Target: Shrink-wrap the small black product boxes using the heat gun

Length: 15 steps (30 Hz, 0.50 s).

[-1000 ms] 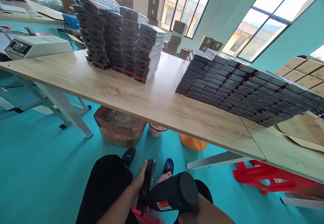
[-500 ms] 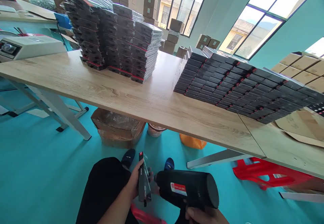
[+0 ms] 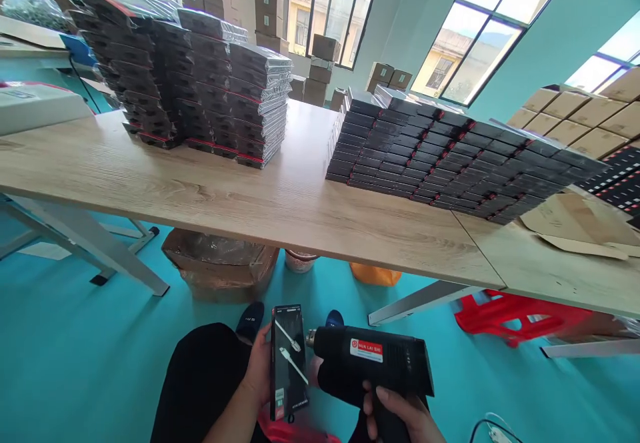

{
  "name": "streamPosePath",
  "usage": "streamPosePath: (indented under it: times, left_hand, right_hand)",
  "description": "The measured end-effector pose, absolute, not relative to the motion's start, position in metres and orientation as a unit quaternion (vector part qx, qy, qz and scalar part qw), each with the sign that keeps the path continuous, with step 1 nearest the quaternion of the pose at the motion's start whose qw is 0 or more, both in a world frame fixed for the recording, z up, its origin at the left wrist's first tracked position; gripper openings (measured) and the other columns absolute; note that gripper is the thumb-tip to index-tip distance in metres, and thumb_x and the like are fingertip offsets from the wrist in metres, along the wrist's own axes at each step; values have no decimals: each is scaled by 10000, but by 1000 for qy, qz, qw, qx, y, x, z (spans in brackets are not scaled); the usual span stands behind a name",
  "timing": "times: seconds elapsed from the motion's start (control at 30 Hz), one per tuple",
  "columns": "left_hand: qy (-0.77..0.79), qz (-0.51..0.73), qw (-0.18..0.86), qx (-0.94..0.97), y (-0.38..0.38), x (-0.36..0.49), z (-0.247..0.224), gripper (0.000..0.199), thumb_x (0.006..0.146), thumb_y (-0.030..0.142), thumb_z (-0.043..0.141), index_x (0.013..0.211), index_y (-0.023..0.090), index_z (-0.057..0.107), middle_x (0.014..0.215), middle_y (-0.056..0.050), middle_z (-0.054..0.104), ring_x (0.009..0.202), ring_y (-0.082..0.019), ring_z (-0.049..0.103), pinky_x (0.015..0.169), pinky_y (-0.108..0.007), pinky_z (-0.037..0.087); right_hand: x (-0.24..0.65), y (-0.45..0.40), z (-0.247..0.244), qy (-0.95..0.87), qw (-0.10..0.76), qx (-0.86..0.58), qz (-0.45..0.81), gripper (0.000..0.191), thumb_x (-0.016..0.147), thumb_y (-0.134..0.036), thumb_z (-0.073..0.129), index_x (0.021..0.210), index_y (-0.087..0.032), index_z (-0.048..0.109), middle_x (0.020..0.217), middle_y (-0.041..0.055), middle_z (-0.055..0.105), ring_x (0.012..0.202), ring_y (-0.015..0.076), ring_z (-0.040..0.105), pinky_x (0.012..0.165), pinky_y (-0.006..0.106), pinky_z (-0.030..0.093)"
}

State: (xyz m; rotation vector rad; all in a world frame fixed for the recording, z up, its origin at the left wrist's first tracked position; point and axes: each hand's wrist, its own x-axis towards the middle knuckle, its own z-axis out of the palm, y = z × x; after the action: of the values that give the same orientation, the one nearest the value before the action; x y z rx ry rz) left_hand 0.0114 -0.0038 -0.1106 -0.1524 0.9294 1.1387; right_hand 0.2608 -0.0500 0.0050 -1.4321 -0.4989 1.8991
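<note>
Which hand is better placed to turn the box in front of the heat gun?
Left. The left hand grips the box upright by its edge, just off the nozzle. The right hand is wrapped round the heat gun.

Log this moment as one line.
left hand: holds black box upright | right hand: grips heat gun | nozzle: at box

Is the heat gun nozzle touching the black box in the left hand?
Cannot tell. In the head view the heat gun nozzle meets the black box edge; no gap or contact shows plainly.
</note>
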Motion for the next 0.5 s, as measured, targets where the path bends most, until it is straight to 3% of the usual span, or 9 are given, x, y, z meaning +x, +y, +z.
streamPosePath:
  times: [0.17,0.37,0.5]
  left_hand:
    - [436,476,761,-57,-4,9,-110,369,764,512,640,882,168,701,559,-41,691,510,-261,671,555,-370,530]
    - [471,527,707,-34,-3,13,-132,326,746,332,724,1044,204,688,643,-19,742,614,-258,728,633,-352,553]
    - [473,520,710,-32,-1,14,-139,375,709,329,769,1039,165,698,695,-62,766,685,-290,746,663,-374,567]
  right_hand:
    - [262,-42,9,-147,361,-539,747,465,632,-467,866,887,-100,737,692,42,715,552,134,620,454,220,433]
    - [266,-36,6,-130,378,-523,753,436,656,-452,853,878,-96,733,690,39,709,544,126,610,442,209,442]
    - [268,-28,6,-121,378,-523,755,405,666,-433,849,878,-107,733,692,30,707,560,122,608,462,208,462]
